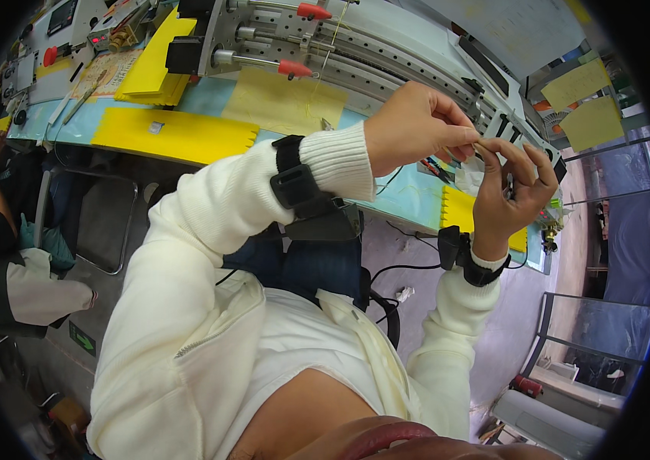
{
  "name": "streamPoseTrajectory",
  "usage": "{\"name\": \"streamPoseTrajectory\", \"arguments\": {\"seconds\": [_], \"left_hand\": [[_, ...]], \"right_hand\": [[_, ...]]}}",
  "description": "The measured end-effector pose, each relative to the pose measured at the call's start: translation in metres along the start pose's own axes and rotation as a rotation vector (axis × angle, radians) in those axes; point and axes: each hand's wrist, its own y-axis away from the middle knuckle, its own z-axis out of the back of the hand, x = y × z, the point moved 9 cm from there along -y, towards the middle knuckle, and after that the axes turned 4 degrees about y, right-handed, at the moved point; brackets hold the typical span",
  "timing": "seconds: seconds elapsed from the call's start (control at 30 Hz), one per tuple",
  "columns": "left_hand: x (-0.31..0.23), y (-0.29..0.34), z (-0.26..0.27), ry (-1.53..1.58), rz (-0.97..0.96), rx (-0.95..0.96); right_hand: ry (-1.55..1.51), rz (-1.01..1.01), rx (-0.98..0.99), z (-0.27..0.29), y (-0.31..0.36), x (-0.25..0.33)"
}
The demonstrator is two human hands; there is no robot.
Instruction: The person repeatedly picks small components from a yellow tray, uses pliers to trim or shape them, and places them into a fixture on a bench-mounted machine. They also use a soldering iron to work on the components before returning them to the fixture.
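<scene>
Both hands meet in the air above the right end of the bench [210, 100], just in front of the long metal machine [386, 54]. The left hand [417, 126] comes in from the left in a white ribbed cuff, with a black band [294, 180] on the wrist. Its thumb and forefinger are pinched shut on something very fine at their tips. The right hand [513, 192] stands upright, palm toward the wearer, its fingers curled and its forefinger tip touching the left hand's pinch. A second black band [467, 257] sits on that wrist.

The thing held is too thin to make out surely. A pale yellow thread [330, 54] shows above, running from the machine's top down toward the bench; its long axis is nearly upright, leaning slightly left toward the bottom. Whether it is this thread that reaches the fingers cannot be told.

Two rods with red caps [294, 69] point right from the machine. Yellow sheets [175, 134] lie on the bench. A white tissue [469, 175] lies just behind the hands.
</scene>
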Motion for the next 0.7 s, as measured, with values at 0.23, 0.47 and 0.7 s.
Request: {"name": "streamPoseTrajectory", "arguments": {"seconds": [0.23,0.47,0.7], "left_hand": [[-0.021,0.038,0.025,-0.007,-0.100,0.014],[-0.037,0.064,0.051,-0.179,-0.146,0.012],[-0.034,0.077,0.069,-0.131,-0.134,0.068]], "right_hand": [[-0.227,-0.036,0.026,-0.031,-0.010,0.025],[-0.289,-0.068,0.171,-0.061,-0.019,0.047],[-0.375,-0.161,0.478,-0.090,-0.040,0.066]]}}
